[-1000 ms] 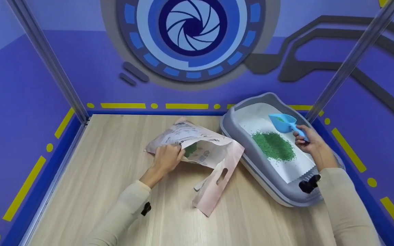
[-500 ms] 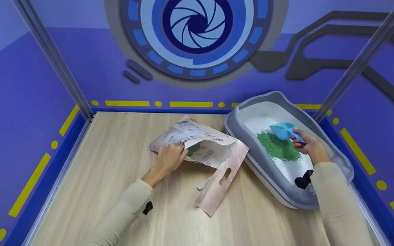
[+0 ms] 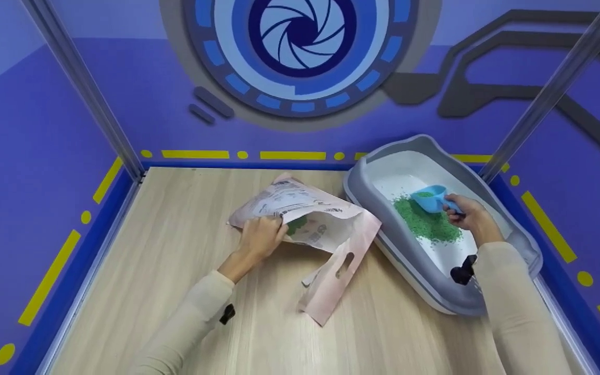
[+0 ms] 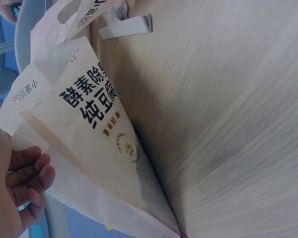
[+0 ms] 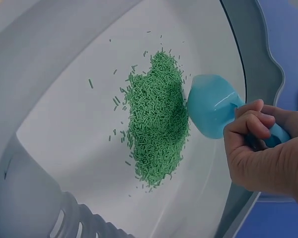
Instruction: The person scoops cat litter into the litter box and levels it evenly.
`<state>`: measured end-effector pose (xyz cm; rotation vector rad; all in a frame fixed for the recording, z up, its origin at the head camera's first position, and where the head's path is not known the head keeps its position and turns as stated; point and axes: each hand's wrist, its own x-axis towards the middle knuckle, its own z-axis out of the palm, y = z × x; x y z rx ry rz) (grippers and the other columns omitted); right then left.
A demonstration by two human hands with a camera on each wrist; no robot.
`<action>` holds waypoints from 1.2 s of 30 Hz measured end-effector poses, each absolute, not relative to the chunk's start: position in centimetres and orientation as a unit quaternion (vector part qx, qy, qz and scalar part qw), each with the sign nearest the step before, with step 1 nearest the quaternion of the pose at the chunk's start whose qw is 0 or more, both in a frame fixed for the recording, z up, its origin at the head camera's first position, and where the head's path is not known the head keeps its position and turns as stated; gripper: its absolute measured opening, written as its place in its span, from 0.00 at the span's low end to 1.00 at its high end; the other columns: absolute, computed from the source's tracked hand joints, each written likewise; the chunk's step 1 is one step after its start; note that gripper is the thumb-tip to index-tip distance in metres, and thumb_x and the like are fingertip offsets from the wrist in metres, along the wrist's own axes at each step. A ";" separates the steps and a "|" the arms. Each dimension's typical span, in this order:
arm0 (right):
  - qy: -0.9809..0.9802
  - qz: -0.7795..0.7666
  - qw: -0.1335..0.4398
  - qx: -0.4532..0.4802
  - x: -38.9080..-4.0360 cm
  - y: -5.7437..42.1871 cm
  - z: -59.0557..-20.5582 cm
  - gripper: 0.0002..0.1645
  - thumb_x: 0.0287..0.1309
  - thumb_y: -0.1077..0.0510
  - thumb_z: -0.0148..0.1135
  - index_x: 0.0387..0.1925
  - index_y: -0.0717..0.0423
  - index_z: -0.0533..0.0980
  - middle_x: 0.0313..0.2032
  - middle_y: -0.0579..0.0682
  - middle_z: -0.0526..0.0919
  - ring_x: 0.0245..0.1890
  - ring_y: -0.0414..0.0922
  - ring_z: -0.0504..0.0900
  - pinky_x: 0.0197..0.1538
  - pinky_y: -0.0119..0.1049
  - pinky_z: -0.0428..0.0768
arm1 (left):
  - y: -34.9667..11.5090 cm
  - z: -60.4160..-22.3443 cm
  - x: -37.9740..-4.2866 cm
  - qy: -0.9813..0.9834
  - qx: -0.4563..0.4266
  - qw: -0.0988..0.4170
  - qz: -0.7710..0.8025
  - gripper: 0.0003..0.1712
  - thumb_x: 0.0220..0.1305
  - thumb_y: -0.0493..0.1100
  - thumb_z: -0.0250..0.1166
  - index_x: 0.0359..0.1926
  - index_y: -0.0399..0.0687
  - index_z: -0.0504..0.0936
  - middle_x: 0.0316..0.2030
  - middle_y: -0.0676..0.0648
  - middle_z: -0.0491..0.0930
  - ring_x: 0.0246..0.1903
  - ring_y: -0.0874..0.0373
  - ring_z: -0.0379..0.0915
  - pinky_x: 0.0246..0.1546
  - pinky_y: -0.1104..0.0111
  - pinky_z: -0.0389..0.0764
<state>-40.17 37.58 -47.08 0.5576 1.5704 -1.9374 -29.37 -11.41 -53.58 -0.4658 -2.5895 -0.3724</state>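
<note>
My left hand (image 3: 263, 235) grips the near edge of the pale pink bag (image 3: 305, 200) at its mouth. The bag lies on its side, and green pellets show inside it. In the left wrist view, my fingers (image 4: 32, 173) curl at the bag's edge beside its printed front (image 4: 97, 114). My right hand (image 3: 469, 216) holds the handle of a light blue scoop (image 3: 432, 200) with some green pellets in its bowl. The scoop is at the far edge of the green pellet pile (image 3: 433, 226) inside the grey and white litter box (image 3: 409, 265). Whether it touches the pile I cannot tell.
The bag's torn top strip (image 3: 331, 291) with its handle hole lies toward the table's front, near the box. A white clip (image 4: 126, 26) lies on the wooden table (image 3: 175, 219) beside it. Purple panels (image 3: 123, 94) enclose the back and sides.
The right hand has brought the scoop lower and nearer, from above the box's far part to the pellet pile. My left hand still grips the bag. The head view has shifted slightly.
</note>
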 end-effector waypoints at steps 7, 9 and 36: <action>0.641 -0.694 0.266 0.192 -40.3 37.5 -47.7 0.07 0.78 0.56 0.41 0.41 0.54 0.61 0.21 0.44 0.75 0.17 0.33 0.65 0.21 0.26 0.65 | -11.5 -53.7 -29.3 -0.947 -0.168 0.237 -0.135 0.21 0.67 0.45 0.61 0.16 0.45 0.74 0.17 0.47 0.78 0.16 0.52 0.70 0.18 0.54 0.75; 0.660 -0.681 0.259 0.183 -40.3 37.5 -47.9 0.06 0.77 0.57 0.42 0.41 0.55 0.63 0.21 0.44 0.75 0.16 0.33 0.65 0.21 0.26 0.64 | -11.6 -53.7 -29.2 -0.949 -0.165 0.235 -0.132 0.21 0.67 0.45 0.60 0.16 0.45 0.74 0.17 0.47 0.78 0.16 0.53 0.68 0.18 0.54 0.76; 0.888 -0.425 0.113 0.131 -38.9 38.7 -47.3 0.37 0.68 0.51 0.58 0.69 0.72 0.66 0.17 0.32 0.76 0.16 0.31 0.67 0.24 0.28 0.69 | -11.4 -53.6 -29.2 -0.948 -0.158 0.238 -0.137 0.22 0.68 0.45 0.60 0.17 0.44 0.74 0.16 0.47 0.77 0.17 0.56 0.61 0.17 0.55 0.75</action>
